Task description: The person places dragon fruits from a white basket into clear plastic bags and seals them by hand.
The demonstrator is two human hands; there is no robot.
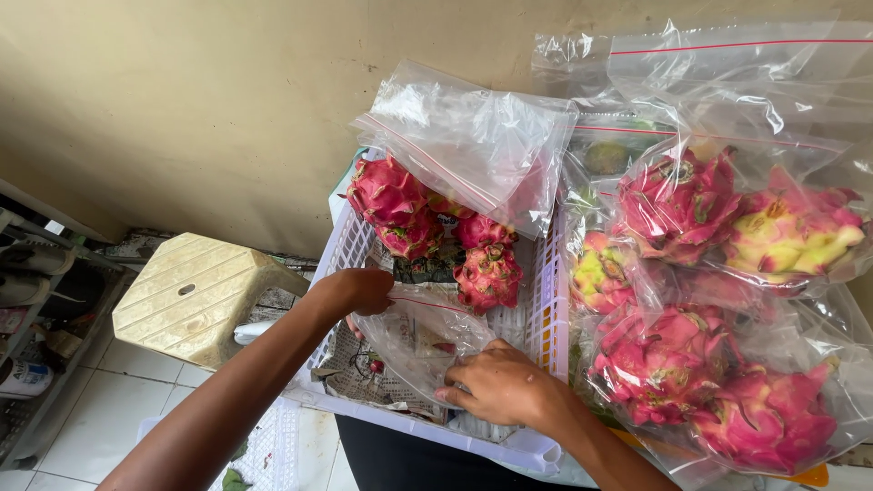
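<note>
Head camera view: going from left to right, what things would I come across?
Shoe rack → beige plastic stool → left hand → loose dragon fruits in the white crate → bagged dragon fruits.

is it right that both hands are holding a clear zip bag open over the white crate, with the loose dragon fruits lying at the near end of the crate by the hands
Not quite. The head view shows the left hand and right hand holding the clear zip bag over the white crate, but the loose dragon fruits lie at the far end of the crate, by the wall, not near the hands.
</note>
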